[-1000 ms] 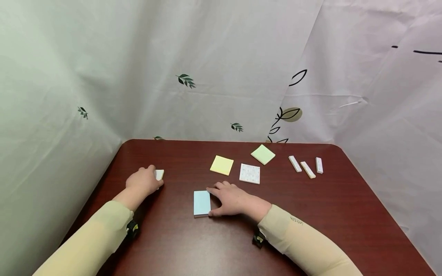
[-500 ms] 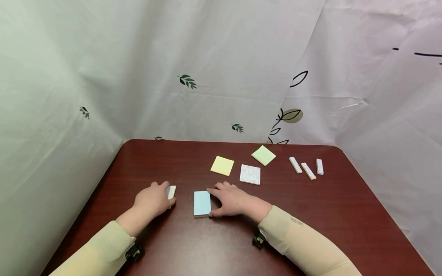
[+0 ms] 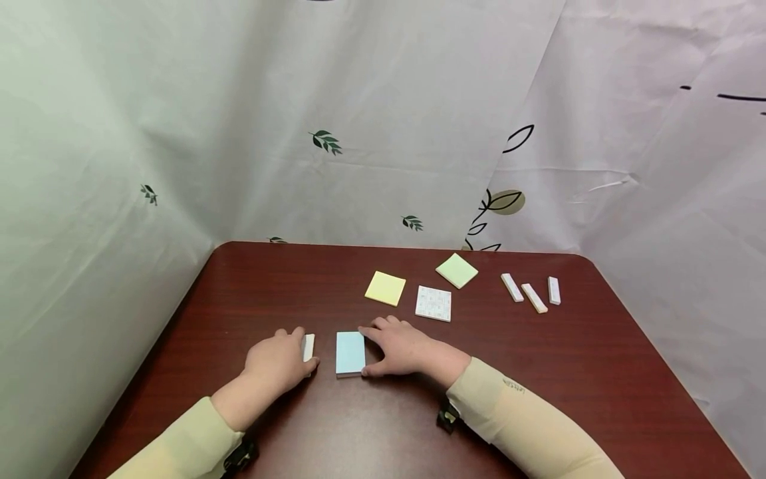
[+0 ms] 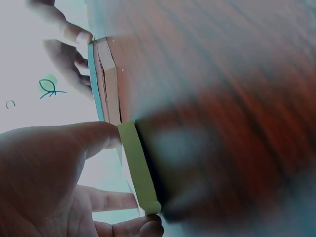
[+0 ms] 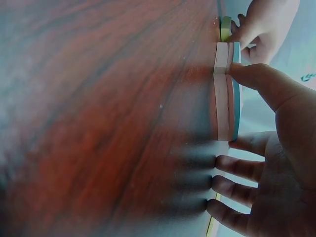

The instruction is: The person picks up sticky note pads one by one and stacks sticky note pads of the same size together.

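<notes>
Near the middle of the table, my left hand (image 3: 276,362) grips a small sticky note pad (image 3: 308,347) with a whitish top. Its yellow-green edge (image 4: 139,168) shows in the left wrist view, with the thumb at one end and fingertips at the other. A short gap to the right lies a light blue sticky note pad (image 3: 350,352), on top of paler pads (image 5: 223,98) in a low stack. My right hand (image 3: 399,346) holds this stack by its right corners between thumb and forefinger. Its other fingers are spread, tips down at the table.
Behind the hands lie a yellow sticky note pad (image 3: 385,288), a white printed pad (image 3: 433,303) and a green pad (image 3: 457,270). Farther right are three small white bars (image 3: 534,298). Patterned white cloth (image 3: 359,179) hangs around the dark red table (image 3: 598,372).
My left hand has slid its pad rightward and nearer to me, from the table's left side to just beside the blue stack. The right hand and the stack have stayed put.
</notes>
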{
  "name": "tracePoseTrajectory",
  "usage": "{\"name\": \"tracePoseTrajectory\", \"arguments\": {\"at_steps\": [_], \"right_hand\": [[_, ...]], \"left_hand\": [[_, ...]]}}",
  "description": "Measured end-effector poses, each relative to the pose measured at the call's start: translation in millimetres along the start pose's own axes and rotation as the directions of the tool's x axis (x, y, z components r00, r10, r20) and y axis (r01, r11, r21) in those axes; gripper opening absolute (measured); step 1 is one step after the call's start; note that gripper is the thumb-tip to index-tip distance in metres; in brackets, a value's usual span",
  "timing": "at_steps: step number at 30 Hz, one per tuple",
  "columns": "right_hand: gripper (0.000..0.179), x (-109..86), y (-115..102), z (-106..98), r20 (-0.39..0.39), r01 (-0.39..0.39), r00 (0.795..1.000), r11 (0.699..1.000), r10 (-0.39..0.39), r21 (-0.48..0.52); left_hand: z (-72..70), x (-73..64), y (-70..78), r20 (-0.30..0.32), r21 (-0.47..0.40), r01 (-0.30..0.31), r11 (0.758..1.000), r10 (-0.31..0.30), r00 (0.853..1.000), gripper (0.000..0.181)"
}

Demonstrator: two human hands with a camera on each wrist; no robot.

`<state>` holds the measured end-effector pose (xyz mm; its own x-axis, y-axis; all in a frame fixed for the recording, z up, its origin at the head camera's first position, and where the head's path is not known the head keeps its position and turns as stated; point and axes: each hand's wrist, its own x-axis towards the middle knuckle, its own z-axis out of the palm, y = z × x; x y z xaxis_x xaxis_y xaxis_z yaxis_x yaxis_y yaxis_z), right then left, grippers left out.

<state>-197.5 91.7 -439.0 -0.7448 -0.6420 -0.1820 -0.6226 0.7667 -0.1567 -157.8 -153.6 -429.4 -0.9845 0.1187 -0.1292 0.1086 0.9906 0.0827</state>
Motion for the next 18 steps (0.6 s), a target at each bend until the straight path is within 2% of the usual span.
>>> {"name": "tracePoseTrajectory", "arguments": {"at_steps": [7,18], "right_hand": [[0.08,0.4,0.7,1.7,-0.008,0.006,1.0,1.0,-0.006,0.001],[0.08,-0.5,0.0,1.5,-0.016,0.006,1.0,1.0,-0.006,-0.002]], "left_hand": [[0.1,1.4,3.3,0.01,-0.016,0.021,1.0,-0.021,1.0,0.066],[-3.1,0.8,8.2,0.03,-0.03,0.044,0.999,-0.043,0.999,0.079]]}}
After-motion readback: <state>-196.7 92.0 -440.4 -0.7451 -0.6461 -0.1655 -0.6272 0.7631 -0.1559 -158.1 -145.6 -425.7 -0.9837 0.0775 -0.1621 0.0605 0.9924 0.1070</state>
